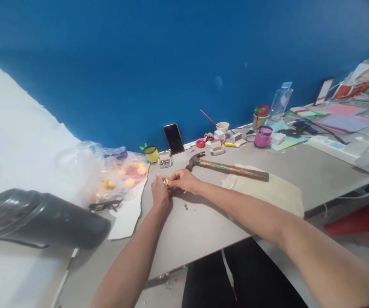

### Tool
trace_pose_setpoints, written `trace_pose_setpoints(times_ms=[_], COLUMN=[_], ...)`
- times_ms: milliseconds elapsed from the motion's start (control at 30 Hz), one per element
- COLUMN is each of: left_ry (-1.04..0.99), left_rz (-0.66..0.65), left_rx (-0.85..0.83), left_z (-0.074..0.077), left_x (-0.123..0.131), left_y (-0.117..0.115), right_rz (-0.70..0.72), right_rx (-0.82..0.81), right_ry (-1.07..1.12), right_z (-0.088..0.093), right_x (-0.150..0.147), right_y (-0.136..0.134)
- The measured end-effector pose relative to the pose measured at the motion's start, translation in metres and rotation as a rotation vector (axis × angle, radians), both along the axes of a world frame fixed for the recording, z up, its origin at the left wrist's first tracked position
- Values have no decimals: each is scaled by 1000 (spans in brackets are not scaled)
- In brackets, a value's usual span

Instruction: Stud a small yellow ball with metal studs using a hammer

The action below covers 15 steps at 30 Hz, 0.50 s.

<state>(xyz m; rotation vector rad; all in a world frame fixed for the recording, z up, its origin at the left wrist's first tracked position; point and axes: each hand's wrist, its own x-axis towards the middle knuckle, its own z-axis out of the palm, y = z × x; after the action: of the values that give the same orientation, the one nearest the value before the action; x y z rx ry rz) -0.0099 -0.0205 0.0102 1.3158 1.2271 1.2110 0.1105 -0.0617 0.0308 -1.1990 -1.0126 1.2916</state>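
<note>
My left hand (159, 191) and my right hand (184, 181) meet on the grey table (203, 222), fingers pinched together around a small gold-coloured object (165, 182) too small to name. Both hands are closed on it. A hammer (227, 167) with a wooden handle lies just behind my right hand, its head close to my knuckles and its handle resting on a beige cloth (268, 190). A small speck of debris (186, 208) lies on the table near my wrists.
A black cylinder (40, 220), glasses (105, 205) and a plastic bag with orange pieces (117, 171) sit at left. Behind stand a yellow cup (151, 154), a propped phone (173, 138), small boxes (216, 145), pink jar (263, 136), bottle (281, 100), papers and a white power strip (348, 149).
</note>
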Motion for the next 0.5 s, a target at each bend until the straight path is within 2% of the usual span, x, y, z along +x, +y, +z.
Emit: trace_pose_setpoints(times_ms=[133,333,500], left_ry=[-41,-67,-158], left_rz=[-2,-70,-104], left_rx=[-18,-23,-106], left_z=[1,7,4], left_x=[1,10,14], left_y=[2,-9,-3], right_rz=[31,-78,-30], right_rx=[-38,-47,13], right_ry=[25,-71,-147], right_z=[0,-2,-11], right_x=[0,17,22], right_y=[0,7,10])
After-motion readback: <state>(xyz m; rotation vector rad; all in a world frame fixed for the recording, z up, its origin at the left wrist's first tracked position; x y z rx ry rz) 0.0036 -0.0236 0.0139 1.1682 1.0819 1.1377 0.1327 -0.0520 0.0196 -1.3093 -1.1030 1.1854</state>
